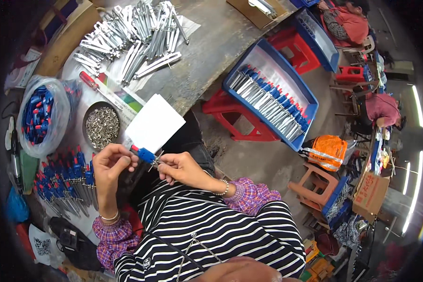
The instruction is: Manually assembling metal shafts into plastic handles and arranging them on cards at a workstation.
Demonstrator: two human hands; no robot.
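Above my lap, my right hand (185,170) grips the metal end of a small blue plastic fitting (146,155) with a red tip. My left hand (112,168) is at the red tip's side, its thumb and fingers bent together in a pinch; what they hold, if anything, is too small to make out. Next to my left hand stands a dark round bowl (101,126) full of small metal screws or rivets. Left of it, a clear plastic bag (61,136) holds loose blue-and-red fittings. Below the bag lie several fittings with metal rods (63,185). White paper (156,123) lies beyond the held fitting.
Silver metal channel pieces (136,40) are heaped at the table's far side, near a red-handled tool (88,80). To the right, a blue tray (293,75) of rowed blue-and-silver assemblies rests on a red stool (230,113). An orange bag (328,151) and brown stool (315,185) stand farther right; other people sit beyond.
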